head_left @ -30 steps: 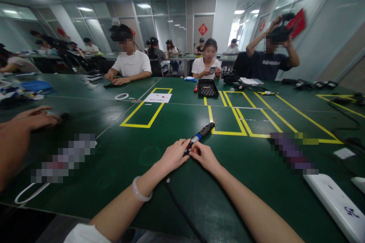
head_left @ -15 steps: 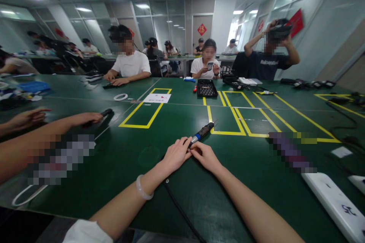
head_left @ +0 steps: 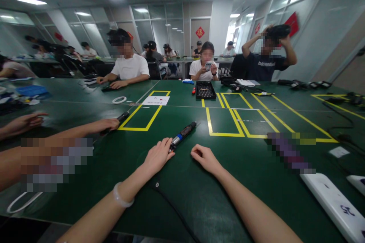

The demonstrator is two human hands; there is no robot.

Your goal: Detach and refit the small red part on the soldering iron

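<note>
An electric screwdriver (head_left: 183, 134), black with a silver and blue band, lies slanted over the green table, its thin bit pointing away to the right. My left hand (head_left: 158, 155) is closed around its near end, which the fingers partly hide. To the right of it, my right hand (head_left: 205, 159) rests on the table apart from the tool. Its fingers are curled in, and nothing shows in them. Below my left hand lies the plug end (head_left: 157, 185) of a black cable (head_left: 178, 210) that runs to the table's near edge.
A neighbour's hand (head_left: 107, 125) at left holds a dark tool (head_left: 123, 117). Yellow tape rectangles (head_left: 225, 134) mark the table, with a paper sheet (head_left: 156, 100) on one. A black tray (head_left: 205, 90) of small parts stands ahead. At right lies a white power strip (head_left: 332, 201).
My left hand has moved left with the screwdriver. My right hand has come away from it and stays about where it was. The neighbour's hand and tool have shifted right.
</note>
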